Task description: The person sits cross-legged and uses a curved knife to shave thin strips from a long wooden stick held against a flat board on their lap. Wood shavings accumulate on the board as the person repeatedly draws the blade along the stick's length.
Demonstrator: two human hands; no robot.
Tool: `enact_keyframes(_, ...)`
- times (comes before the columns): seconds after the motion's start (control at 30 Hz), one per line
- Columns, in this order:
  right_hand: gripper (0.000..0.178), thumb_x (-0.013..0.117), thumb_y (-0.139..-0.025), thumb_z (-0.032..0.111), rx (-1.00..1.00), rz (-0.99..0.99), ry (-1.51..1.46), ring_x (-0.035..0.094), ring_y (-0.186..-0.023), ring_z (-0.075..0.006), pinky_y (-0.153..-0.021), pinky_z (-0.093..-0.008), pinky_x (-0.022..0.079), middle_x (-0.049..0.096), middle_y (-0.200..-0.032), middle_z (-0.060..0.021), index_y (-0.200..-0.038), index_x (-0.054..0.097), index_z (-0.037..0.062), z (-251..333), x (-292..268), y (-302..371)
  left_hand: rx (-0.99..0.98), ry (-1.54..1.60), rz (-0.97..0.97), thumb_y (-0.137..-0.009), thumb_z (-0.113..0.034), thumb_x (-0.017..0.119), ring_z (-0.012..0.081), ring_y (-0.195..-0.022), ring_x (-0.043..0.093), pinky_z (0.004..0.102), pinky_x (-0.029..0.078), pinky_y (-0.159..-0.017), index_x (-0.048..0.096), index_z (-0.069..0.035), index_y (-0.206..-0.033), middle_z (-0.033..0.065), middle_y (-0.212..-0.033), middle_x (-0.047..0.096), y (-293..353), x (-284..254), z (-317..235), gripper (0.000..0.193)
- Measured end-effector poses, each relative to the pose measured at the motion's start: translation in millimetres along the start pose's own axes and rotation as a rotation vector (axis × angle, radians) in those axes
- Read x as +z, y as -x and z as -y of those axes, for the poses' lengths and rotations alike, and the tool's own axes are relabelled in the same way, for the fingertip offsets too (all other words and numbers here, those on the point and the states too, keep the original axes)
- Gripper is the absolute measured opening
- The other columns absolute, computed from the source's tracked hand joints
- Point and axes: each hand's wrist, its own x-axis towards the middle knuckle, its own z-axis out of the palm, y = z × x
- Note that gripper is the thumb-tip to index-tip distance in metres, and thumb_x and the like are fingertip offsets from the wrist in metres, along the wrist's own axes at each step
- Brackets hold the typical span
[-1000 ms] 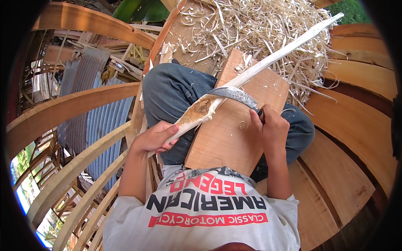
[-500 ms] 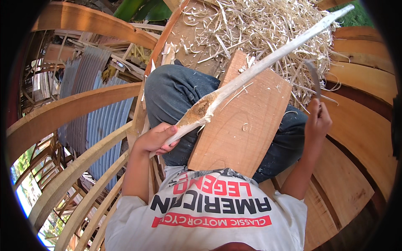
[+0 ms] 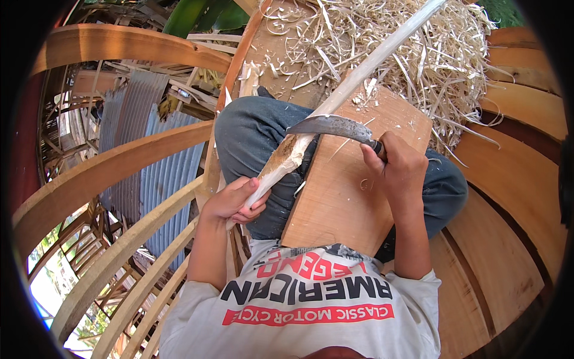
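Observation:
A long pale, peeled wooden pole [image 3: 359, 75] slants across my lap, from the lower left up toward the far right. My left hand [image 3: 236, 202] is wrapped round its near part, just below a rough brown patch. In my right hand [image 3: 399, 164] is the dark handle of a curved knife [image 3: 332, 127]. Its blade lies across the pole, touching it or just above it, a little beyond the brown patch. A flat wooden board [image 3: 365, 179] rests over my legs beneath the pole, with a few chips and a thin sliver on it.
A big heap of curled wood shavings [image 3: 418, 78] covers the planks beyond my knees. Curved wooden ribs [image 3: 113, 151] stand at the left, with corrugated metal sheets [image 3: 170, 173] and scrap wood outside them. Wide planks [image 3: 526, 173] curve along the right side.
My right hand has brought the knife in from the right, over the board and onto or just above the pole. The pole's far end has swung left; my left hand keeps its grip.

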Motion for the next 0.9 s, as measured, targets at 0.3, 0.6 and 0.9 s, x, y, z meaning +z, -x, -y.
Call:
enact_keyframes(0.3,0.039,0.071,-0.078,0.035,0.030,-0.097,0.057,0.054,-0.050,-0.0225,-0.046,-0.0357,0.040,0.052,-0.055,-0.0056,-0.065,0.046,0.0073,-10.7,8.9,-20.0,0.036,0.079,0.006,-0.092,-0.057,0.042,0.0015,-0.033,0.025,0.0183,0.019,-0.028,0.041,-0.005,-0.068,-0.0032,-0.045,0.034,-2.9,-1.4,6.5,0.058)
enact_keyframes(0.6,0.041,0.056,-0.092,0.032,0.373,-0.316,-0.184,0.034,-0.048,-0.0109,-0.045,-0.0319,0.030,0.036,-0.050,-0.0067,-0.072,0.054,-0.0028,-62.9,-44.1,-29.1,0.039,0.068,0.059,-0.088,-0.059,0.049,0.0027,-0.033,0.028,0.0193,0.019,-0.029,0.043,-0.003,-0.068,-0.0016,-0.045,0.037,-0.8,-9.5,10.6,0.060)
enact_keyframes(0.9,0.036,0.072,-0.078,0.031,0.061,0.095,-0.106,0.053,-0.046,-0.0244,-0.045,-0.0353,0.040,0.050,-0.053,-0.0071,-0.065,0.048,0.0065,6.5,8.4,11.0,0.052,-0.144,-0.138,-0.094,-0.053,0.043,0.0024,-0.036,0.031,0.0186,0.025,-0.033,0.047,-0.004,-0.072,-0.0033,-0.048,0.038,-1.1,4.3,14.3,0.054)
